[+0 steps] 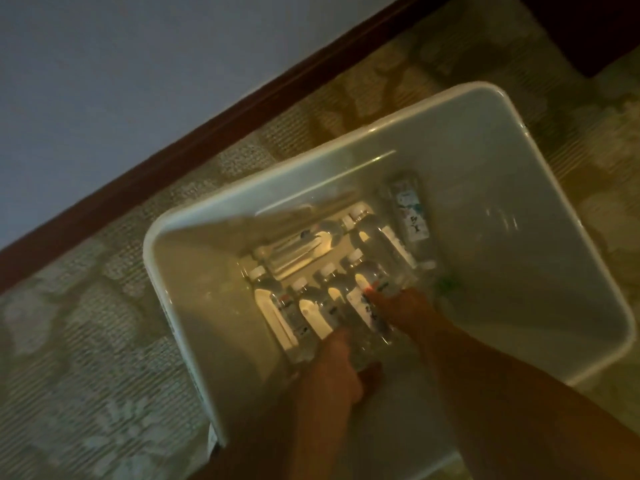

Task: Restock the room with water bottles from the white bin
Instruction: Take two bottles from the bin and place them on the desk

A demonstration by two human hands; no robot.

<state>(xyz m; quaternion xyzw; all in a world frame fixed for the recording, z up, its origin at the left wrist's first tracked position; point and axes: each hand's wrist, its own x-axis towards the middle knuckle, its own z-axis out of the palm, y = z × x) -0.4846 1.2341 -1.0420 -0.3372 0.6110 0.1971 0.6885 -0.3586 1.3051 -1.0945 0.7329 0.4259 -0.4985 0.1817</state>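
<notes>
Both hands low, fingers curled.

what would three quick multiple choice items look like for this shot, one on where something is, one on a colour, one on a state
1. Where are the clear plastic water bottles?
A. lying in the bottom of the white plastic bin
B. standing on the carpet
C. lined up on a shelf

2. What colour are the bottle caps?
A. red
B. white
C. black

3. What are the two bare hands doing?
A. resting on the bin's rim
B. hanging outside the bin
C. reaching down into the bin onto the bottles

Answers:
1. A, the bottles lie on their sides on the bin floor, which sits on the patterned carpet.
2. B, each cap that shows is pale white.
3. C, the left hand and the right hand are both down among the bottles; blur hides the exact grip.
</notes>
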